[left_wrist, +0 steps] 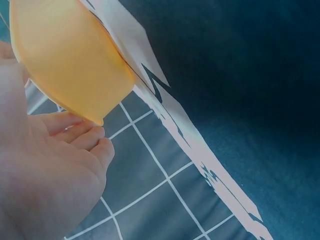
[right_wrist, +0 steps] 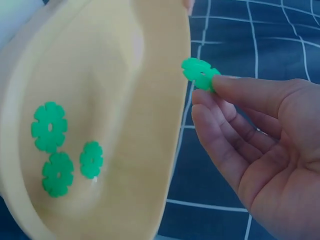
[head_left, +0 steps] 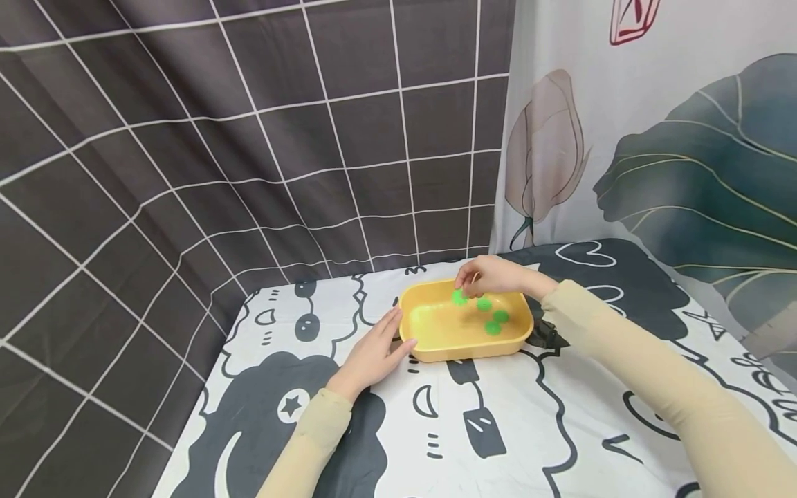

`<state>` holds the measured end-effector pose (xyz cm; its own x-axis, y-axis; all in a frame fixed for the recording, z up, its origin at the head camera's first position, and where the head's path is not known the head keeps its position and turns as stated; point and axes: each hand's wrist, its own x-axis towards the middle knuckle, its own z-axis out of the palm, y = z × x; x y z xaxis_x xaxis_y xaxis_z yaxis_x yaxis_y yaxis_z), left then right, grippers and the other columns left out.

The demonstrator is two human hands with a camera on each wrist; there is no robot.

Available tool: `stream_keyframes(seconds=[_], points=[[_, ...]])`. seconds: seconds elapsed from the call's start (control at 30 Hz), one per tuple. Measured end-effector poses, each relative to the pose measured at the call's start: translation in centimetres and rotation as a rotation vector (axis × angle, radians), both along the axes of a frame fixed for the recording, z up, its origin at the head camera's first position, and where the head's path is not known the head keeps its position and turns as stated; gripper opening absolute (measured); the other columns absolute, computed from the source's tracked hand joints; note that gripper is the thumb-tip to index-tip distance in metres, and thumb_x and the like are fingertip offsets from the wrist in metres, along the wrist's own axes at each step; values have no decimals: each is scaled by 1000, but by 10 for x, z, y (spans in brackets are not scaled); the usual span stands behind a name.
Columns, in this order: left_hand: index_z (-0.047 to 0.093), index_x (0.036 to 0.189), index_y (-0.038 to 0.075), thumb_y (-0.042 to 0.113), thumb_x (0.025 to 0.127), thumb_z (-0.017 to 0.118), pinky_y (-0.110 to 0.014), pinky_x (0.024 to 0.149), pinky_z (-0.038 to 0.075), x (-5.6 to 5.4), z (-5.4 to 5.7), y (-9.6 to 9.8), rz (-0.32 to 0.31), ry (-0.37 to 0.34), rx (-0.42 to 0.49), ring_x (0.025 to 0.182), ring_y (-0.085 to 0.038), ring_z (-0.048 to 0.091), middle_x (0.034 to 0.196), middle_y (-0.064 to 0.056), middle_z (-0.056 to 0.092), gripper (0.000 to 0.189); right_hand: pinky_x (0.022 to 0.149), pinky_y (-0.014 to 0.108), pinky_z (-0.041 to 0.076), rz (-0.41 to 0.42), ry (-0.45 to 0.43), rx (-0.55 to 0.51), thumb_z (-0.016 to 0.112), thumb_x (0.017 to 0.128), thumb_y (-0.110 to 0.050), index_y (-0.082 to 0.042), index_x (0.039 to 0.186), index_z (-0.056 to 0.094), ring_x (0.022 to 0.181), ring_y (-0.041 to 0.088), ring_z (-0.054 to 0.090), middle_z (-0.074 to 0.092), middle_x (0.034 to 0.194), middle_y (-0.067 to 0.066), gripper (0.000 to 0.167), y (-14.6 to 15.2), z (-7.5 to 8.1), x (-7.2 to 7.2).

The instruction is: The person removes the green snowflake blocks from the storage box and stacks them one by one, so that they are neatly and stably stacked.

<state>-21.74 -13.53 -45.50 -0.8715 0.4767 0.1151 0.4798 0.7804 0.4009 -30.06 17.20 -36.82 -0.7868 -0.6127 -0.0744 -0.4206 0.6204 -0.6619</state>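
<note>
A shallow yellow tray (head_left: pixel 436 325) with rounded corners sits on the patterned cloth. My right hand (head_left: pixel 488 274) is over its far rim, pinching a green flower-shaped disc (right_wrist: pixel 200 73) between thumb and fingertips. That disc has notched edges and a small hole in its middle. Three matching discs lie in the right part of the tray: one larger-looking disc (right_wrist: pixel 49 127), another disc (right_wrist: pixel 58 174) just beside it, and a third disc (right_wrist: pixel 91 160) a little apart. At the tray's left end, my left hand (head_left: pixel 372 351) rests against the side with its fingers extended and thumb near the front corner.
Under the tray spreads a black-and-white cartoon cloth (head_left: pixel 436 443). A dark curtain (head_left: pixel 280 138) with white grid lines hangs behind and to the left. On the right hangs a pale curtain (head_left: pixel 560 41) printed with a bud and large leaves.
</note>
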Motion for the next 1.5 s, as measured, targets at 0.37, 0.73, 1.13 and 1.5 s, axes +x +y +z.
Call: stream_keyframes(seconds=[0.37, 0.73, 1.13, 1.5], points=[[27, 159, 5, 61, 103, 41, -42, 121, 26, 0, 1, 0, 0, -1, 5, 151, -25, 26, 165, -10, 25, 80, 86, 47, 59, -186, -22, -136, 66, 95, -5, 2, 110, 69, 87, 28, 67, 71, 97, 12, 17, 31, 7, -3], [27, 159, 5, 61, 103, 41, -42, 121, 26, -3, 0, 0, -9, 10, 6, 150, -25, 27, 165, -10, 26, 80, 87, 34, 59, -414, -34, -282, 68, 98, -20, 2, 124, 63, 95, 23, 71, 68, 112, 19, 34, 82, 10, 4], [28, 159, 6, 62, 102, 42, -42, 120, 27, -1, -2, -1, 0, -6, 31, 150, -26, 27, 165, -9, 25, 81, 82, 19, 57, -635, -22, -458, 67, 100, -24, 7, 132, 55, 87, 2, 69, 66, 109, 4, 46, 119, -25, 18], [27, 160, 9, 62, 102, 43, -43, 120, 29, -3, -2, -2, 1, -15, 30, 150, -26, 27, 166, -7, 23, 80, 86, 27, 58, -749, -26, -590, 62, 102, -12, 16, 131, 51, 81, -4, 67, 65, 87, -18, 42, 144, -67, 34]])
